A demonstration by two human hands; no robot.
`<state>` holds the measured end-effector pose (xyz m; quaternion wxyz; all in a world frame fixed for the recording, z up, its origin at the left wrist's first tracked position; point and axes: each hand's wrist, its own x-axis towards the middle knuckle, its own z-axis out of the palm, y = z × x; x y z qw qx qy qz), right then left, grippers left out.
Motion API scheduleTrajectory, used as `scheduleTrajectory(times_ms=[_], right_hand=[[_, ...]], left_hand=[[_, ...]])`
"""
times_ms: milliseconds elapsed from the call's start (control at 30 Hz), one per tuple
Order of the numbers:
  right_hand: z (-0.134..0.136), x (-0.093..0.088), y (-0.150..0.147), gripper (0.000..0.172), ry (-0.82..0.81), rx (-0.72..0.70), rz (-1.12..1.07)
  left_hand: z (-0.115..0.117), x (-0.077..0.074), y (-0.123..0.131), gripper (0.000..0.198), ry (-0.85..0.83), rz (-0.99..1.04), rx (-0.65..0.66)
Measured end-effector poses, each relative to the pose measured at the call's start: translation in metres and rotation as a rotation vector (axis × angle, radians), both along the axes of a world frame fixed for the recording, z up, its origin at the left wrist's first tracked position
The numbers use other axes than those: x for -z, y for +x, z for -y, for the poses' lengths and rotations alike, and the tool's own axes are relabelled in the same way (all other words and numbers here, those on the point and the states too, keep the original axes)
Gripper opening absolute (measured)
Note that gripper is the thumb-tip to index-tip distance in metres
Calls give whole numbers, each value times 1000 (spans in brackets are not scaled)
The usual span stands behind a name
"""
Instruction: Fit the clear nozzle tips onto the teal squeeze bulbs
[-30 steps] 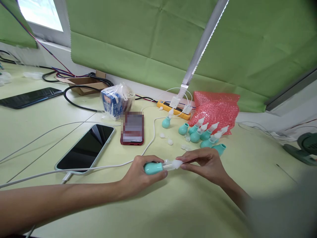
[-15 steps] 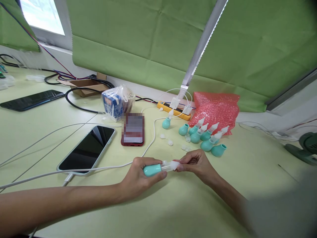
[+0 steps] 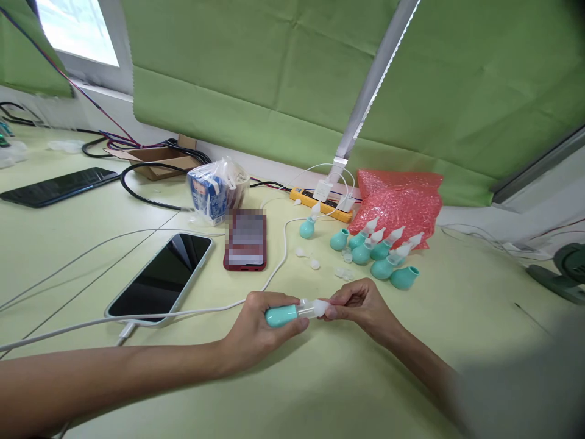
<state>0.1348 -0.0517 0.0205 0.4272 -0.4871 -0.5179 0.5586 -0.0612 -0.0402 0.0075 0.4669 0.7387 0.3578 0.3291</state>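
Note:
My left hand (image 3: 253, 326) is wrapped round a teal rubber bulb (image 3: 282, 315) held sideways just above the pale green table (image 3: 320, 378). A clear plastic tip (image 3: 311, 308) sticks out of the bulb's mouth, and my right hand (image 3: 361, 305) pinches that tip between thumb and fingers. Behind my hands lie several more teal bulbs with white tips (image 3: 372, 247), one bare teal bulb (image 3: 404, 277) and one upright bulb (image 3: 308, 225). Small loose clear pieces (image 3: 313, 263) lie scattered between them.
A black phone (image 3: 162, 277) on a white cable (image 3: 192, 311) and a red phone (image 3: 245, 239) lie left of centre. Behind are a bagged carton (image 3: 212, 189), a yellow power strip (image 3: 322, 204), a red bubble bag (image 3: 397, 198), a cardboard box (image 3: 158, 158) and a dark tablet (image 3: 57, 186).
My right hand has drawn in towards the bulb, its fingers closing tighter on the clear tip. The left hand and bulb have hardly moved.

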Motion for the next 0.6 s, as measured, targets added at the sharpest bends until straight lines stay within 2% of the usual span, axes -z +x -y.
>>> scheduleTrajectory(times_ms=[167, 233, 333, 400, 467, 533, 600], right_hand=[[6, -8, 1, 15, 27, 28, 50], [6, -20, 2, 14, 78, 27, 106], [-2, -48, 7, 12, 230, 56, 260], [-14, -68, 14, 10, 382, 153, 376], [-32, -84, 21, 8, 533, 278, 502], [-53, -89, 28, 6, 667, 347, 650], [-75, -85, 32, 7, 756, 357, 835]], left_hand=[[-1, 3, 0, 30, -19, 1, -10], [-1, 1, 0, 31, -22, 13, 8], [-3, -2, -3, 46, -81, 83, 56], [-4, -2, -4, 50, -153, 165, 74], [-5, -1, -4, 41, -194, 221, 72], [-5, 0, -2, 33, -187, 222, 67], [-5, 0, -1, 27, -169, 201, 71]])
